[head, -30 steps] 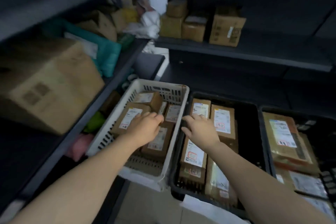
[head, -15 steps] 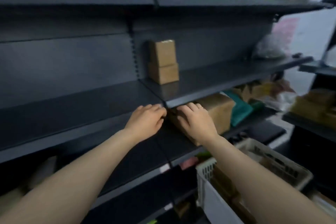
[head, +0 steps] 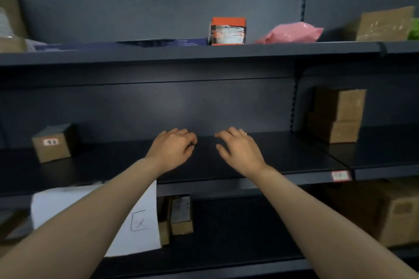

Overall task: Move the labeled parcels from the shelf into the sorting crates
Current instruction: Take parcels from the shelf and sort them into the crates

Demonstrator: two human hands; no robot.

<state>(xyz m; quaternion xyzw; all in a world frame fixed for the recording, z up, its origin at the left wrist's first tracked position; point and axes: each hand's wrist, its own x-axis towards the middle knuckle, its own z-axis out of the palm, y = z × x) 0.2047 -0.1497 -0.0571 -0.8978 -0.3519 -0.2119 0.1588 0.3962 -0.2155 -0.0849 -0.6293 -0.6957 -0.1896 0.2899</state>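
Both my hands hover over the bare middle shelf point(head: 226, 165) of a dark metal rack, holding nothing. My left hand point(head: 172, 149) has loosely curled fingers; my right hand point(head: 238, 149), with a ring, has its fingers spread. A small brown labeled box point(head: 52, 144) stands on that shelf far to the left. Two stacked brown boxes point(head: 337, 115) stand to the right. On the top shelf sit an orange box point(head: 227, 31), a pink mailer bag point(head: 290, 33) and a large brown carton point(head: 385, 24). No crates are in view.
A white paper sheet point(head: 95, 217) with a hand-drawn mark hangs off the shelf edge below my left arm. Small boxes point(head: 179, 215) stand on the lower shelf, and a big carton point(head: 399, 213) sits at lower right. A red price tag point(head: 340, 175) marks the shelf edge.
My view swung from the crates of parcels on the floor up and left along the rack to the upper shelves. Both hands rose with it, staying empty and side by side.
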